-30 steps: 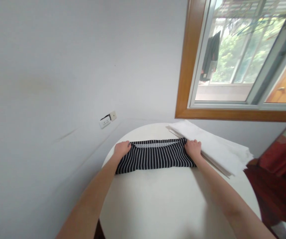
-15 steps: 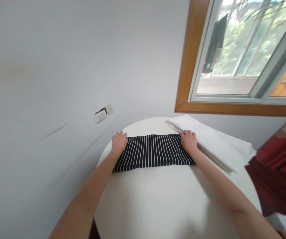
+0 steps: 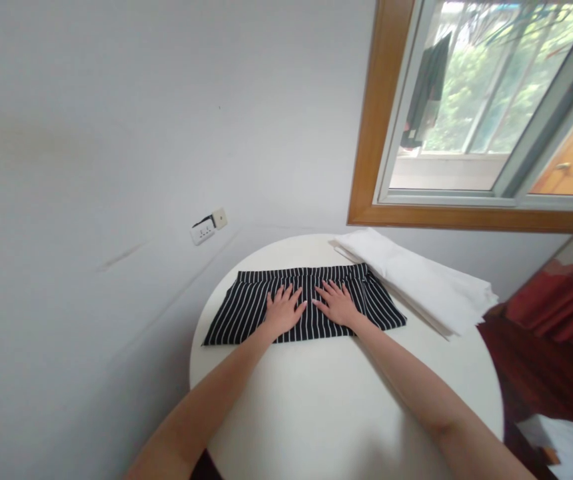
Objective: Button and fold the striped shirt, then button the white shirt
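Observation:
A black garment with thin white stripes [image 3: 236, 320], perhaps shorts or a skirt, lies spread out on the round white table [image 3: 306, 407]. Its far edge shows a band like a waistband. My left hand [image 3: 284, 312] rests flat on the cloth, left of its middle, with fingers spread. Just to the right, my right hand [image 3: 337, 305] also lies flat on the stripes, fingers apart. The two hands are close together without touching, and neither grips the fabric.
Folded white cloth or sheeting [image 3: 416, 280] lies at the table's right side, close to the garment. Behind stands a wall with a power socket [image 3: 203, 231] and a wood-framed window [image 3: 361, 213]. Red fabric [image 3: 551, 300] hangs at the right.
Both hands have let go of the garment's far corners and moved inward to lie flat on its middle. The cloth's ends and far band now show.

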The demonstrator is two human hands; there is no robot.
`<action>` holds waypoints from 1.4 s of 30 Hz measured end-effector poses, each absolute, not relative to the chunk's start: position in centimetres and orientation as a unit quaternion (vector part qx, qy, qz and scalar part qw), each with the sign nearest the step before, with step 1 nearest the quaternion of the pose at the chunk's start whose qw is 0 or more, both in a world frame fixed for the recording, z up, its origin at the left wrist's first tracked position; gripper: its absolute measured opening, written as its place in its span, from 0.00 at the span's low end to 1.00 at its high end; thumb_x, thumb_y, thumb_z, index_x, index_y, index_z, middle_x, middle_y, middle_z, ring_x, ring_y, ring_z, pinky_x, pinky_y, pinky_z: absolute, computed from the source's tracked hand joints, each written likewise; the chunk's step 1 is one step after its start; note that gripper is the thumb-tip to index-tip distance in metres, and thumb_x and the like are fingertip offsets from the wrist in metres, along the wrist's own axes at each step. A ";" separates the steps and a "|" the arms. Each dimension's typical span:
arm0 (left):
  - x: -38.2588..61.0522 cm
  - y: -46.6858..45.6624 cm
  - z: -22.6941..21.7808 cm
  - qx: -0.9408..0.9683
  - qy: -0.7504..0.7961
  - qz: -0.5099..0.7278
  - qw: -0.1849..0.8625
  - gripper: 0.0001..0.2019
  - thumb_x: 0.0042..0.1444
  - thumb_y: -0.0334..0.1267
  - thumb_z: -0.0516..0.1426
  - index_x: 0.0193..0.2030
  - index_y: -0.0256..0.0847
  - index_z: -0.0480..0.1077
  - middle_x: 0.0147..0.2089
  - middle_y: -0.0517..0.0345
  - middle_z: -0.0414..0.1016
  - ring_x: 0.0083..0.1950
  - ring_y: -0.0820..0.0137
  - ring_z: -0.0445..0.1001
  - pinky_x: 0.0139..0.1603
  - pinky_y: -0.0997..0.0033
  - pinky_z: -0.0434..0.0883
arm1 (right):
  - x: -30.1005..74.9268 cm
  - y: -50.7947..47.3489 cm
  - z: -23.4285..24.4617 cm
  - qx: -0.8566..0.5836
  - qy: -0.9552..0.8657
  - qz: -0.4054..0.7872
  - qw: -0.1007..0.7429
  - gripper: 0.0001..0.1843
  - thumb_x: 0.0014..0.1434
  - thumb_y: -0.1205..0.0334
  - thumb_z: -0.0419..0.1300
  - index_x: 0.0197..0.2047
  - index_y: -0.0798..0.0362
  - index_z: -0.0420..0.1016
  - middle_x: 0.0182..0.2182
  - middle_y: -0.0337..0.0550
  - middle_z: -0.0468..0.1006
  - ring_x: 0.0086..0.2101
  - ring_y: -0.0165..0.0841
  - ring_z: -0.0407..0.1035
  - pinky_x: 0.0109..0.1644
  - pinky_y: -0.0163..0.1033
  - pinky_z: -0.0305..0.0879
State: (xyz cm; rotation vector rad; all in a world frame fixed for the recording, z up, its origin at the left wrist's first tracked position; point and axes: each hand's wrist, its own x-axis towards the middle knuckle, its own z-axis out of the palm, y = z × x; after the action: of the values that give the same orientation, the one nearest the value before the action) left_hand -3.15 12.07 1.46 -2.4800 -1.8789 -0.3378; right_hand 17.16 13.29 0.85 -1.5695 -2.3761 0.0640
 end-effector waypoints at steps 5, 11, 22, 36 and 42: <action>-3.8 12.5 1.2 -0.781 -0.617 -0.096 -0.014 0.35 0.57 0.63 0.35 0.66 0.49 0.51 0.70 0.52 0.45 0.69 0.50 0.41 0.62 0.34 0.40 | 17.3 13.3 0.9 -0.543 -0.825 0.035 0.154 0.35 0.61 0.36 0.36 0.64 0.44 0.55 0.65 0.43 0.50 0.64 0.42 0.40 0.65 0.56 0.33; -6.0 12.5 1.2 -0.796 -0.591 -0.130 0.014 0.30 0.61 0.58 0.38 0.64 0.46 0.55 0.68 0.50 0.51 0.69 0.57 0.47 0.66 0.46 0.45 | 18.7 13.0 1.7 -0.513 -0.830 0.072 0.206 0.30 0.62 0.41 0.44 0.61 0.47 0.61 0.63 0.45 0.56 0.63 0.40 0.46 0.65 0.55 0.39; -11.6 11.6 2.0 -0.764 -0.627 -0.127 0.083 0.24 0.62 0.49 0.42 0.61 0.43 0.61 0.65 0.50 0.58 0.67 0.57 0.52 0.64 0.50 0.51 | 23.3 10.7 1.7 -0.593 -0.791 -0.010 0.151 0.29 0.64 0.43 0.41 0.62 0.46 0.58 0.64 0.46 0.53 0.64 0.43 0.42 0.63 0.59 0.37; -13.1 11.0 4.5 -0.665 -0.705 -0.195 0.152 0.23 0.60 0.45 0.45 0.58 0.39 0.64 0.59 0.44 0.65 0.59 0.57 0.62 0.57 0.58 0.59 | 24.9 10.6 2.2 -0.665 -0.702 -0.040 0.252 0.25 0.65 0.48 0.40 0.57 0.50 0.65 0.59 0.47 0.63 0.59 0.40 0.53 0.61 0.48 0.46; -18.3 12.1 5.9 -0.538 -0.835 -0.100 0.058 0.33 0.52 0.59 0.49 0.49 0.28 0.70 0.50 0.30 0.70 0.53 0.47 0.66 0.47 0.55 0.66 | 27.2 11.7 3.7 -0.794 -0.585 0.014 0.166 0.31 0.60 0.42 0.48 0.52 0.61 0.68 0.48 0.62 0.69 0.51 0.50 0.62 0.52 0.51 0.58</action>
State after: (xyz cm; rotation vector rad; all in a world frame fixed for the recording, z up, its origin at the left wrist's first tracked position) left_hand -18.33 12.14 5.90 -1.6311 -2.5297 -0.3019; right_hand 27.22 11.74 3.66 -2.2604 -1.6663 0.0387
